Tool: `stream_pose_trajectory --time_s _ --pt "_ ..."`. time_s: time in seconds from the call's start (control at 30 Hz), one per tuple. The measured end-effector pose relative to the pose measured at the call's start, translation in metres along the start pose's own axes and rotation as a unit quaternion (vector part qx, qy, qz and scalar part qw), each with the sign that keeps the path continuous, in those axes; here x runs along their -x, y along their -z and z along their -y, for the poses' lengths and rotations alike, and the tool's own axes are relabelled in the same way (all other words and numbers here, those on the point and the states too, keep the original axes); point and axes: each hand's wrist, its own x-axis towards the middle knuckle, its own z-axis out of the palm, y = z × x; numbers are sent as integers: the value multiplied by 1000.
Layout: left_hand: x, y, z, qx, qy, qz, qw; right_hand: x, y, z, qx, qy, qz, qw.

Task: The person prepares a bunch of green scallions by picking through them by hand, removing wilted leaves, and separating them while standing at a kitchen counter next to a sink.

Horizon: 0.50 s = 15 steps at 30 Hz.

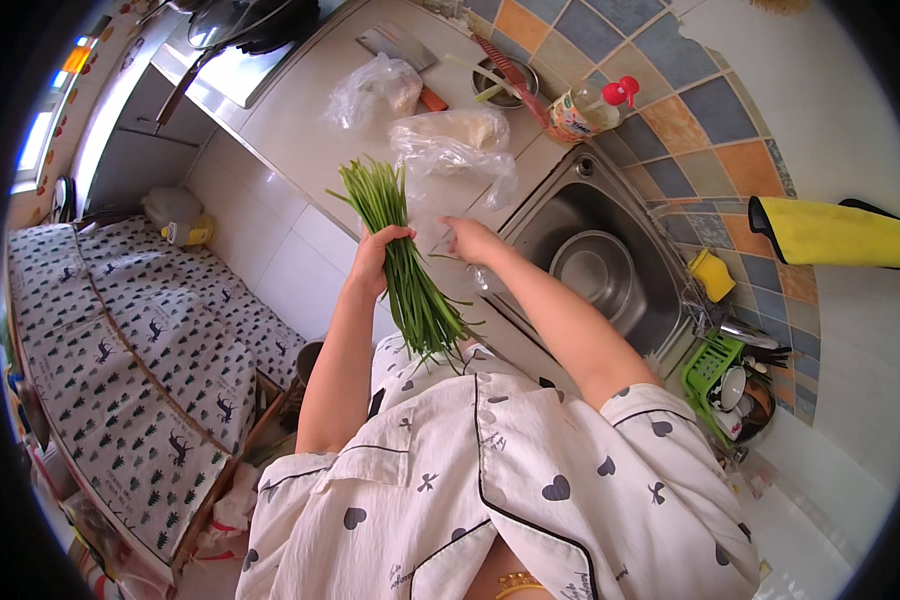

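My left hand is closed around a thick bunch of green garlic chives, held above the counter's front edge. The cut ends point away from me, and the leafy tips hang towards my shirt. To the right of the bunch is my right hand, its index finger stretched out and the other fingers curled. Thin clear plastic film shows beside and below that hand; whether the fingers grip it is unclear. Beyond my hands, two clear plastic bags with pale contents, a nearer one and a farther one, lie on the counter.
A steel sink with a metal basin is on the right. Behind the bags are a cleaver, a bowl with a red peeler-like tool across it, and a detergent bottle. A pan handle juts out at upper left.
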Motion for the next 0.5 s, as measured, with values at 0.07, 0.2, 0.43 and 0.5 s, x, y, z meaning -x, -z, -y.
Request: stream_pose_trajectory --time_s 0.07,0.2,0.43,0.5 --pt "6 -4 2 0 -108 -21 994 1 -1 -8 31 -82 -23 996" --pt "18 -1 0 -113 -76 -67 988 0 15 -15 -15 -291 -54 955" --pt "24 -9 -2 -154 -22 36 987 3 31 -6 -4 -111 5 994" --pt "27 -15 -10 -168 -17 45 985 2 29 -8 -7 -102 -22 994"
